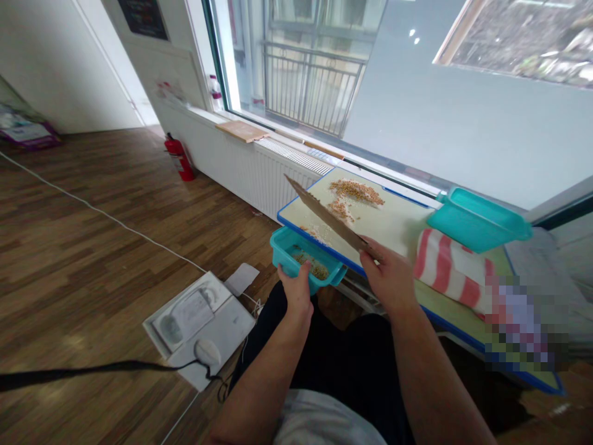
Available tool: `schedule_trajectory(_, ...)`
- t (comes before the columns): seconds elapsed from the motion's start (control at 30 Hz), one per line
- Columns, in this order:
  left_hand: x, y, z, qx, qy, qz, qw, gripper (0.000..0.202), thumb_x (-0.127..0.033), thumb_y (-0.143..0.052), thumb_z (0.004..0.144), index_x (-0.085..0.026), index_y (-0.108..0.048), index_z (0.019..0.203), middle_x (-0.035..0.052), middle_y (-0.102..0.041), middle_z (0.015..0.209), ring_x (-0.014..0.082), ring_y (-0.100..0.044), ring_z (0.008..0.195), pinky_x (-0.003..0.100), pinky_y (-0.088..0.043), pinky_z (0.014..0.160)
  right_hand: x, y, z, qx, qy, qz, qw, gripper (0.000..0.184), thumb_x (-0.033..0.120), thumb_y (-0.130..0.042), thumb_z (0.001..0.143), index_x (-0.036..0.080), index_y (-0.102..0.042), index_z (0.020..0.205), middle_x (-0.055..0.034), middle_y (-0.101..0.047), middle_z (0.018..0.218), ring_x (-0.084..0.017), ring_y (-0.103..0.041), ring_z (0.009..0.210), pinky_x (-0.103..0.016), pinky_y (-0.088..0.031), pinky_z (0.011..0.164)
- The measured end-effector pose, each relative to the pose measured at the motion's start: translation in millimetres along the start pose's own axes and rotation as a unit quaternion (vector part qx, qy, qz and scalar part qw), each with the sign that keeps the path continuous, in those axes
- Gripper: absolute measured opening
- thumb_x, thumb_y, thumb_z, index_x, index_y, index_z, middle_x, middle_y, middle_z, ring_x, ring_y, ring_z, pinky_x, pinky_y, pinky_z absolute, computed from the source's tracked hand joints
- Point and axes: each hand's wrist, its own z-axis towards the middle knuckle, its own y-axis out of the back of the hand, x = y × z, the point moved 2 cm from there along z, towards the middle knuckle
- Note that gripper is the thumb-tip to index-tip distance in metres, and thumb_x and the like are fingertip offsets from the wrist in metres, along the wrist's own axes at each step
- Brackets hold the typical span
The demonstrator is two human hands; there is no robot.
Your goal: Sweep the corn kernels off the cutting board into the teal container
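Note:
My left hand (296,290) grips a small teal tub (306,258) and holds it just below the front left edge of a cutting board (393,222). Chopped brown bits lie inside the tub. My right hand (389,275) is closed on the handle of a long knife (324,213), whose blade lies slanted across the board's left part, near some chopped bits at the edge. A pile of chopped brown bits (354,193) lies farther back on the board.
A second teal tub (477,219) rests on a red-and-white striped cloth (451,266) at the right. A white radiator (259,170) runs under the window. On the wooden floor lie white papers (199,315), a cable and a red fire extinguisher (180,157).

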Motion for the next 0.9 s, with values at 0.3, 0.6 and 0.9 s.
schedule_trajectory(0.3, -5.3, 3.0, 1.0, 0.000, 0.010, 0.010, 1.000, 0.092, -0.028, -0.078, 0.071, -0.021, -0.027, 0.147, 0.0116, -0.057, 0.130, 0.0235, -0.060, 0.113, 0.038, -0.049, 0.096, -22.5, -24.9, 37.1, 0.103, 0.065, 0.089, 0.989, 0.037, 0.023, -0.051, 0.080, 0.022, -0.072, 0.112, -0.0033, -0.075, 0.100, -0.020, -0.070, 0.091, -0.031, -0.053, 0.082)
schedule_trajectory(0.6, -0.4, 4.3, 0.2, 0.018, 0.025, -0.004, 1.000, 0.098, -0.031, -0.077, 0.070, -0.020, -0.021, 0.150, 0.0113, -0.060, 0.125, 0.0231, -0.063, 0.108, 0.036, -0.051, 0.091, -49.7, -8.7, 31.6, 0.080, -0.027, 0.151, 0.985, 0.029, 0.028, -0.061, 0.075, 0.021, -0.076, 0.098, -0.0038, -0.076, 0.091, -0.023, -0.071, 0.087, -0.035, -0.054, 0.084)
schedule_trajectory(0.9, 1.9, 7.6, 5.2, 0.002, 0.004, 0.026, 1.000, 0.099, -0.034, -0.078, 0.068, -0.019, -0.024, 0.150, 0.0126, -0.058, 0.130, 0.0249, -0.060, 0.113, 0.038, -0.049, 0.095, -62.7, 4.9, 24.6, 0.028, -0.049, 0.171, 0.984, 0.024, 0.028, -0.064, 0.071, 0.027, -0.077, 0.091, -0.0009, -0.076, 0.091, -0.023, -0.071, 0.088, -0.034, -0.054, 0.083)
